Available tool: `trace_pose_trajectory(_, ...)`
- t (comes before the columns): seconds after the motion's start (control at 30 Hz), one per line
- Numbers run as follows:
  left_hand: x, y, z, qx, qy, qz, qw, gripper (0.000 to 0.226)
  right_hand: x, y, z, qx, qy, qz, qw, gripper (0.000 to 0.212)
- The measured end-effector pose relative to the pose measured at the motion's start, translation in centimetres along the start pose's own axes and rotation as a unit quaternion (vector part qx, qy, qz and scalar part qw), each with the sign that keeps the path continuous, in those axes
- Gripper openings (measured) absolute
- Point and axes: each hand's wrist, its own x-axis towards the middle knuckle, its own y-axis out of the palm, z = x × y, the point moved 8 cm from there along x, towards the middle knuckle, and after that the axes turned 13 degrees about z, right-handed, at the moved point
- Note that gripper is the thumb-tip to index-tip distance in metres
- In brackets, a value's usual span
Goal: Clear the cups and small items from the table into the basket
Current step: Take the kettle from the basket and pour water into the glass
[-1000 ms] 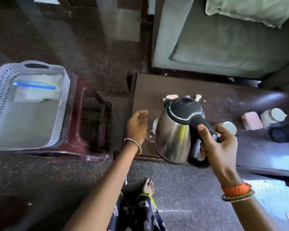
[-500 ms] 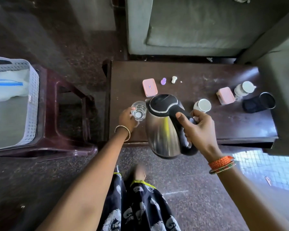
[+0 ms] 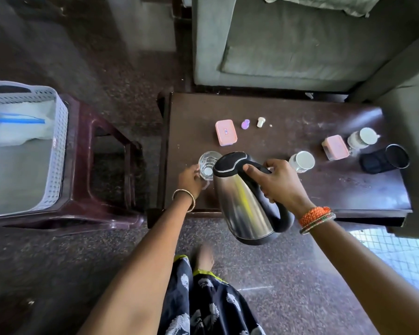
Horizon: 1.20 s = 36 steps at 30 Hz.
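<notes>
My right hand (image 3: 279, 183) grips the black handle of a steel electric kettle (image 3: 246, 206), held above the near edge of the dark wooden table (image 3: 288, 110). My left hand (image 3: 190, 181) holds a clear glass cup (image 3: 207, 164) by its handle at the table's near left. On the table lie a pink box (image 3: 226, 132), a purple bit (image 3: 245, 124), a small white cap (image 3: 260, 122), a white cup (image 3: 302, 161), a second pink box (image 3: 335, 146), a lidded glass jar (image 3: 363, 139) and a black cup (image 3: 385, 158) on its side. The grey basket (image 3: 58, 141) stands at far left.
The basket rests on a maroon plastic stool (image 3: 99, 189) and holds a plastic bag with a blue strip (image 3: 15, 126). A grey sofa (image 3: 288, 44) runs behind the table and along its right end. My legs and foot are on the speckled floor below.
My left hand reached the glass cup and closed on its handle. The kettle stays lifted in my right hand. The view shifted, so more of the table shows.
</notes>
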Motion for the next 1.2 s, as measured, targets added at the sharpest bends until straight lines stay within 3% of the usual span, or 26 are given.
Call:
trace_pose_trajectory(0.67, 0.0, 0.3, -0.3, 0.131, 0.057, 0.056, 0.988, 0.040, 2.0, 0.1, 0.2, -0.029, 0.034, 0.057, 0.997, 0.049)
trace_pose_trajectory(1.2, 0.6, 0.8, 2.1, 0.196, 0.023, 0.103, 0.975, 0.054, 3.9, 1.3, 4.2, -0.064, 0.033, 0.093, 0.993, 0.047)
